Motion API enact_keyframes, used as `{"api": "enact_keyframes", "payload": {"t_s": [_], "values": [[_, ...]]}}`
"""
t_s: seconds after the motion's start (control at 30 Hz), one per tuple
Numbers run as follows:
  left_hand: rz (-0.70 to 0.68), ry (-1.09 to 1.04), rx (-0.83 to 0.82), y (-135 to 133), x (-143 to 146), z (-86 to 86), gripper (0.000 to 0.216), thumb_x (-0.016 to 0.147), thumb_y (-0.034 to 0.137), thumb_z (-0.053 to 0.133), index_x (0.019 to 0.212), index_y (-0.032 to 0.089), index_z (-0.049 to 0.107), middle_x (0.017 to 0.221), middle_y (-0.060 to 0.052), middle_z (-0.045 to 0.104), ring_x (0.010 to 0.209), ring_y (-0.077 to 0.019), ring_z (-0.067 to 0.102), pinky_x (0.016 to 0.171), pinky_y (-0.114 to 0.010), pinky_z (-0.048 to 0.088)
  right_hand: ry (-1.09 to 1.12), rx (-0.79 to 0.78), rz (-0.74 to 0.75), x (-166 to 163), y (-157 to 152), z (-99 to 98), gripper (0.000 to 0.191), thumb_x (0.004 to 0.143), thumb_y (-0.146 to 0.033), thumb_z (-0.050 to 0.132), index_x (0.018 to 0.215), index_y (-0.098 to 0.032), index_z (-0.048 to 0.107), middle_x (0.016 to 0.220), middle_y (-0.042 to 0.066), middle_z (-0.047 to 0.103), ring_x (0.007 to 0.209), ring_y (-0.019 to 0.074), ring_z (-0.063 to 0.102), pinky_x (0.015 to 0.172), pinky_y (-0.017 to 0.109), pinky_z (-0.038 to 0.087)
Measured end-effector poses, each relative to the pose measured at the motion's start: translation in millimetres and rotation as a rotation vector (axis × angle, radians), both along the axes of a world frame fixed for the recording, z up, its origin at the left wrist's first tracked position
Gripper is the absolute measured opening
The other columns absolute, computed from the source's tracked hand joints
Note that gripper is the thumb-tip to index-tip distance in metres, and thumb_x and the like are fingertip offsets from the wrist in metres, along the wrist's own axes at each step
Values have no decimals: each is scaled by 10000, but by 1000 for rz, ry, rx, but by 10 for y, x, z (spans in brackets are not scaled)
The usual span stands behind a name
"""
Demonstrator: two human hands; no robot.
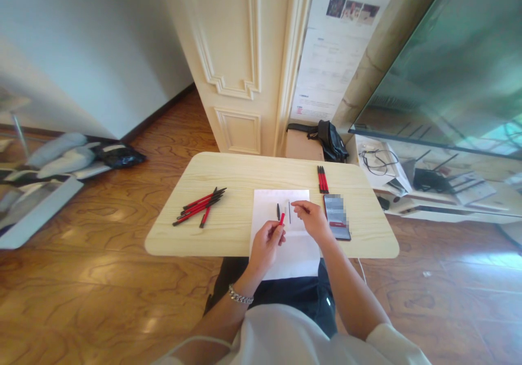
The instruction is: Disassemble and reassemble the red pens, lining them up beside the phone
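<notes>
My left hand point(267, 243) is closed around a red pen barrel point(281, 219), whose end points up and away from me. Just to the right, my right hand point(313, 219) has thumb and index finger brought together; whatever is between them is too small to make out. Under both hands lies a white sheet of paper point(291, 256). On it are a short black pen part point(278, 211) and a thin dark pen refill point(289, 212), close to my right fingertips.
A pile of red and black pens point(199, 206) lies on the left of the small wooden table point(244, 172). At the right are a few more pens point(322, 180) side by side and a phone point(336, 218). A black bag point(332, 139) sits beyond the far edge.
</notes>
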State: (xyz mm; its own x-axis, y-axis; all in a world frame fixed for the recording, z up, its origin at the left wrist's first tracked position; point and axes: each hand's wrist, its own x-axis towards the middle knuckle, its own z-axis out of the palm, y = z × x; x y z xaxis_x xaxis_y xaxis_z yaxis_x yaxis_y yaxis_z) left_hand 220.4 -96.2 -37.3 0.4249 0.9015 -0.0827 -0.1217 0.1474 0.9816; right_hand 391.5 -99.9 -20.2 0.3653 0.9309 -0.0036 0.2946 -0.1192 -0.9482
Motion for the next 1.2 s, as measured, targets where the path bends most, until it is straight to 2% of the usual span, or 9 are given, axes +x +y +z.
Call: {"api": "enact_keyframes", "payload": {"t_s": [0.13, 0.23, 0.5, 0.7, 0.8, 0.9, 1.0, 1.1, 1.2], "values": [[-15, 35, 34, -20, 15, -25, 293, 835, 440, 539, 902, 157, 581, 702, -6, 584, 577, -102, 529, 542, -222, 410, 268, 74, 38, -111, -57, 146, 268, 773, -353, 581, 938, -164, 674, 765, 43, 653, 630, 125, 526, 617, 266, 438], [-38, 53, 67, -30, 10, -18, 280, 846, 425, 530, 908, 157, 583, 707, -6, 579, 585, -101, 524, 552, -221, 411, 326, 88, 42, -169, -79, 196, 239, 760, -342, 611, 907, -166, 676, 755, 38, 653, 624, 119, 520, 603, 257, 426], [-58, 111, 113, -23, -22, 25, 270, 856, 419, 517, 908, 162, 583, 722, -6, 581, 601, -108, 535, 563, -222, 421, 241, 43, 92, -168, -97, 163, 227, 751, -338, 630, 883, -167, 701, 688, 20, 637, 624, 127, 533, 611, 260, 432], [-55, 104, 108, -34, -27, -12, 266, 857, 413, 517, 915, 162, 585, 741, -12, 590, 609, -109, 553, 570, -225, 439, 191, -34, 188, -137, -134, 169, 246, 726, -356, 661, 893, -187, 723, 856, 49, 703, 793, 177, 615, 751, 306, 467], [-64, 74, 69, -36, -33, -22, 277, 855, 414, 522, 934, 158, 588, 752, -21, 600, 637, -123, 583, 595, -239, 471, 156, -45, 235, -79, -132, 143, 299, 760, -374, 622, 986, -196, 703, 875, 48, 705, 761, 166, 617, 726, 301, 472], [-70, 48, 23, -37, -37, -8, 299, 849, 419, 531, 967, 151, 596, 773, -38, 625, 695, -148, 621, 656, -272, 506, 36, -74, 143, 10, -69, 68, 330, 799, -380, 565, 1046, -190, 671, 842, 47, 700, 674, 149, 600, 652, 283, 465], [-58, 34, 13, -38, -36, 12, 314, 848, 413, 536, 1006, 150, 602, 819, -60, 655, 782, -172, 644, 743, -303, 512, -233, -159, 19, 70, 44, -24, 245, 806, -357, 552, 930, -202, 695, 834, 43, 700, 719, 160, 609, 697, 285, 446], [-33, 31, 32, -38, -37, 21, 320, 849, 407, 538, 1031, 152, 601, 835, -72, 674, 815, -181, 646, 767, -306, 503, -482, -284, -20, 53, 169, -90, 233, 814, -385, 540, 841, -219, 700, 837, 51, 702, 801, 190, 618, 727, 293, 418], [4, 33, 48, -32, -45, 18, 329, 842, 408, 550, 1046, 155, 598, 838, -77, 687, 813, -182, 647, 762, -302, 496, -629, -413, -28, -11, 278, -114, 312, 823, -464, 507, 844, -215, 694, 850, 85, 697, 831, 225, 619, 708, 306, 408]]}}
